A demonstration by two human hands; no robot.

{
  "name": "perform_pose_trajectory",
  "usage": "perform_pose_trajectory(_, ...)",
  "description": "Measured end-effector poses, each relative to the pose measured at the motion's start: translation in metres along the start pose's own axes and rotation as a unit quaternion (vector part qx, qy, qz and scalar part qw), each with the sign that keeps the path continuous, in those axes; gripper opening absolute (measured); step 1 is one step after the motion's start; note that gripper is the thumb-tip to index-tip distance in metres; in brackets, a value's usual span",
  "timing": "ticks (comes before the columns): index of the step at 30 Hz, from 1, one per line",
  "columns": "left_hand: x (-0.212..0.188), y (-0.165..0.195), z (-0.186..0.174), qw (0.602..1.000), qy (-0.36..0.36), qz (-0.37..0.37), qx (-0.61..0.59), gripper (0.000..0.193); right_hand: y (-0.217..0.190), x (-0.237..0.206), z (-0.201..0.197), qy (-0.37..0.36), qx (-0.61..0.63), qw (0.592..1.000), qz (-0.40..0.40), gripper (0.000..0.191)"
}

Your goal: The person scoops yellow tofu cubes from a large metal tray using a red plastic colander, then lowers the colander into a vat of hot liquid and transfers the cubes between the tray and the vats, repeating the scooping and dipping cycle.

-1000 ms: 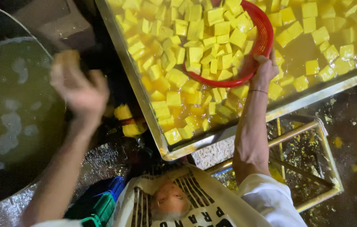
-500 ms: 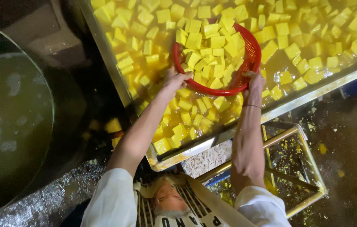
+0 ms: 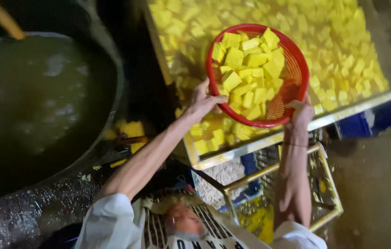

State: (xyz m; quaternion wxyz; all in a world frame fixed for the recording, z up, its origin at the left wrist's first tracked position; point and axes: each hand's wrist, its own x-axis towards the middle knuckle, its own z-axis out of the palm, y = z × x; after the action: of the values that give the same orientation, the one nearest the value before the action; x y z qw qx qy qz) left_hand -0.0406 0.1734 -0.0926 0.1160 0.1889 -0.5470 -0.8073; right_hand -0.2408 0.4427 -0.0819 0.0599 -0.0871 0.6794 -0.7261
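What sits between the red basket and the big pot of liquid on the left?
In the head view, the metal tray's near-left rim and a dark gap lie between the red basket and the pot; a few yellow cubes sit lower down.

Off to the left there's a huge round dark metal pot (image 3: 108, 60) full of murky greenish liquid (image 3: 34, 92), with a pale wooden stick (image 3: 2, 18) poking in. Crinkled silver foil (image 3: 25, 212) wraps its base. Lower down, a yellow metal frame rack (image 3: 326, 184) and a blue plastic crate (image 3: 359, 124).

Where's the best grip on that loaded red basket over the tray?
On the rim of the red basket, at two opposite sides, as the left hand and right hand do now. The mesh wall looks flexible, and the yellow cubes fill it.
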Motion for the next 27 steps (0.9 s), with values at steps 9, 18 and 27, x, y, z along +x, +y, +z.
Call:
perform_pose_trajectory(9, -0.172, 0.105, -0.17, 0.984, 0.068, 0.165, -0.015, 0.059, -0.107, -0.146, 0.185, -0.233, 0.227, 0.94, -0.099, 0.074)
perform_pose_trajectory(18, -0.369, 0.192, -0.379, 0.937, 0.266, 0.226, 0.008, 0.101, -0.107, -0.275, 0.462, -0.408, 0.06, 0.886, -0.211, 0.036)
perform_pose_trajectory(27, -0.537, 0.232, -0.588, 0.839, 0.435, 0.328, 0.005, 0.108, -0.105, -0.444, 0.778, -0.574, 0.081, 0.791, -0.198, 0.029)
